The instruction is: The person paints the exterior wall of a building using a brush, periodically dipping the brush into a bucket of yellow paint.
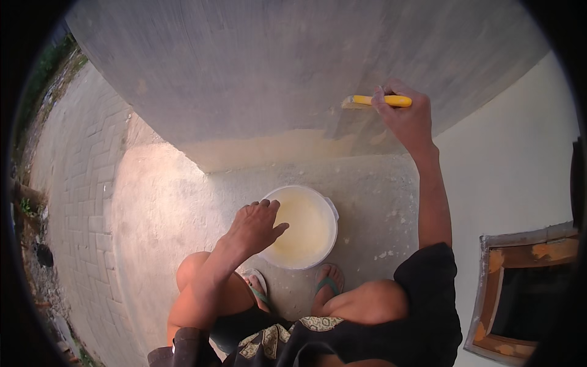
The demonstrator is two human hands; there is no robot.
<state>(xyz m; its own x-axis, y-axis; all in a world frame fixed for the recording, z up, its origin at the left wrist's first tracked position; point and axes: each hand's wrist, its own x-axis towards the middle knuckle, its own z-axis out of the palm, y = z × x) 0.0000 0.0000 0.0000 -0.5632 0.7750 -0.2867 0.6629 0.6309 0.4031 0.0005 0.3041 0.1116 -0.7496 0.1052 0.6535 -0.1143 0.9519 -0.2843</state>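
Note:
My right hand (406,115) is closed around the yellow handle of a paintbrush (362,101), its bristles pointing left against the grey wall (257,73). Darker, damp-looking patches mark the wall just below the brush. Between my feet and the wall stands a round white bucket (333,214) with pale cream liquid (306,229) inside. My left hand (255,226) lies over the bucket's left rim, fingers apart, the thumb reaching over the liquid; nothing shows in it. Whether its fingers press on the rim, I cannot tell.
Below the grey wall is a concrete floor (373,214) with small pale flecks. A paved brick path (82,196) runs along the left. To the right, a pale wall (489,159) holds a wooden-framed window (492,293). My sandalled feet are close to the bucket.

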